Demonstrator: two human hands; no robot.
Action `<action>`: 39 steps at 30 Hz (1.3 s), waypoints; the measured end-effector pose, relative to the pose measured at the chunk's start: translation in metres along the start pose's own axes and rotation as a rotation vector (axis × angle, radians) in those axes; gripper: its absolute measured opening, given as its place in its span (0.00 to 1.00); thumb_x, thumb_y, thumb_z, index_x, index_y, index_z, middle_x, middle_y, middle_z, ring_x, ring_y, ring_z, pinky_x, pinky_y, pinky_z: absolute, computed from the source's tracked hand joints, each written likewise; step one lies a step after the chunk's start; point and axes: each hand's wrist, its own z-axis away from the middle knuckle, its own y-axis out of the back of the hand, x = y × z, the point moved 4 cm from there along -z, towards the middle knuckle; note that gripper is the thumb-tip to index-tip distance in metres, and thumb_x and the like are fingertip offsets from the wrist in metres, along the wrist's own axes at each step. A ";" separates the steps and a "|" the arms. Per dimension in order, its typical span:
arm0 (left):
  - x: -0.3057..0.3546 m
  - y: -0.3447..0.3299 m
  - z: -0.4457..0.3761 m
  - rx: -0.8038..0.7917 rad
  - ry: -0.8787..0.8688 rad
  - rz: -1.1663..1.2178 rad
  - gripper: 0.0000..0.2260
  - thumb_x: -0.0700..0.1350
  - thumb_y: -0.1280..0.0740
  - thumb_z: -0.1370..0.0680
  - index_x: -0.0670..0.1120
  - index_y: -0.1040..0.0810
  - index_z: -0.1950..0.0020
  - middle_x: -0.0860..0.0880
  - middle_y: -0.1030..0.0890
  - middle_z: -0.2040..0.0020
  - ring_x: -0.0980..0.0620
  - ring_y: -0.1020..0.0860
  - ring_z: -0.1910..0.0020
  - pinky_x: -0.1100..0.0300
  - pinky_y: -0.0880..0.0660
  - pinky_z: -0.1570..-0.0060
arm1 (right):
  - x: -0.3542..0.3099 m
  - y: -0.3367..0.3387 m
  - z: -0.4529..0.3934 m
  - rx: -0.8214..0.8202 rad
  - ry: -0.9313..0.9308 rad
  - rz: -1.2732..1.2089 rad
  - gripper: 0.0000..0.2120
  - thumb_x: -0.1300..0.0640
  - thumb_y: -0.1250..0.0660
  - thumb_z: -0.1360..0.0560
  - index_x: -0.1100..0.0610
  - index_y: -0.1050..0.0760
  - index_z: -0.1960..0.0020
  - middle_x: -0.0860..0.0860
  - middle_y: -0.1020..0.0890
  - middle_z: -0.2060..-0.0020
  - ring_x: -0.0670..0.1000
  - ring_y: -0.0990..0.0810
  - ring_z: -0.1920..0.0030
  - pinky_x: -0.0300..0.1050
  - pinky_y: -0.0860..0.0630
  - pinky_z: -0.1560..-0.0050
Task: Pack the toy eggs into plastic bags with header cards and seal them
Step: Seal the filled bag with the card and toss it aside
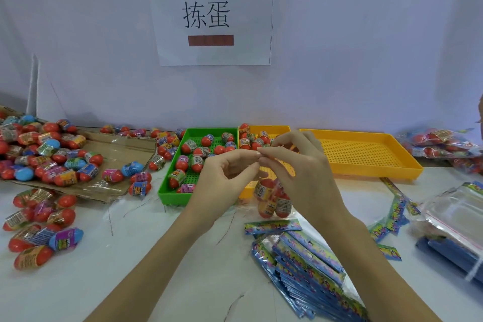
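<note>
A clear bag of toy eggs (271, 198) hangs above the tabletop (130, 256), just in front of the yellow tray (366, 162). Both hands, left (224, 178) and right (295, 165), pinch its top edge together, fingertips meeting. This looks like the sealing step; next probably comes pressing the strip closed, then setting the bag aside.

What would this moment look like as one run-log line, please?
left hand: pinching bag top | right hand: pinching bag top | bag of toy eggs: hanging, unsealed
</note>
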 end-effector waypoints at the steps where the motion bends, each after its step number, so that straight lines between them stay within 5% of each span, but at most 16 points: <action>1: 0.001 0.000 0.000 0.007 -0.022 -0.026 0.09 0.38 0.30 0.19 0.49 0.15 0.42 0.52 0.12 0.52 0.52 0.13 0.52 0.63 0.18 0.50 | 0.000 0.000 0.000 -0.008 0.003 -0.015 0.08 0.60 0.26 0.23 0.59 0.13 0.45 0.55 0.17 0.51 0.56 0.22 0.48 0.51 0.22 0.47; 10: 0.002 0.002 0.000 0.041 -0.100 -0.113 0.09 0.39 0.28 0.20 0.53 0.14 0.46 0.53 0.12 0.54 0.54 0.13 0.54 0.63 0.18 0.51 | 0.000 0.000 -0.001 -0.071 -0.005 -0.172 0.10 0.60 0.25 0.23 0.59 0.17 0.42 0.51 0.16 0.53 0.51 0.19 0.52 0.50 0.19 0.49; 16: 0.005 0.000 0.003 0.026 -0.158 -0.185 0.12 0.37 0.29 0.19 0.56 0.16 0.46 0.57 0.13 0.53 0.58 0.14 0.54 0.67 0.20 0.52 | -0.003 0.004 -0.003 -0.054 0.054 -0.090 0.05 0.63 0.25 0.24 0.61 0.15 0.49 0.53 0.13 0.54 0.54 0.16 0.51 0.52 0.18 0.47; 24: 0.004 -0.003 0.003 0.033 -0.171 -0.199 0.11 0.37 0.29 0.19 0.52 0.14 0.43 0.56 0.12 0.54 0.55 0.14 0.53 0.62 0.18 0.51 | 0.004 0.002 -0.001 -0.038 -0.102 -0.140 0.04 0.64 0.25 0.25 0.59 0.18 0.51 0.50 0.17 0.57 0.46 0.23 0.58 0.29 0.30 0.54; 33: 0.002 0.000 0.002 0.047 -0.182 -0.247 0.08 0.38 0.29 0.19 0.47 0.14 0.44 0.55 0.13 0.55 0.55 0.14 0.54 0.62 0.18 0.51 | 0.006 -0.002 -0.003 -0.082 -0.083 -0.243 0.04 0.60 0.24 0.24 0.57 0.14 0.49 0.48 0.14 0.55 0.44 0.20 0.54 0.32 0.24 0.54; 39: 0.003 0.001 0.000 0.041 -0.212 -0.267 0.08 0.38 0.29 0.19 0.47 0.14 0.43 0.56 0.13 0.56 0.56 0.14 0.54 0.66 0.19 0.52 | 0.014 -0.006 -0.002 -0.112 -0.330 -0.492 0.05 0.57 0.25 0.23 0.55 0.13 0.49 0.45 0.14 0.57 0.45 0.16 0.54 0.41 0.18 0.53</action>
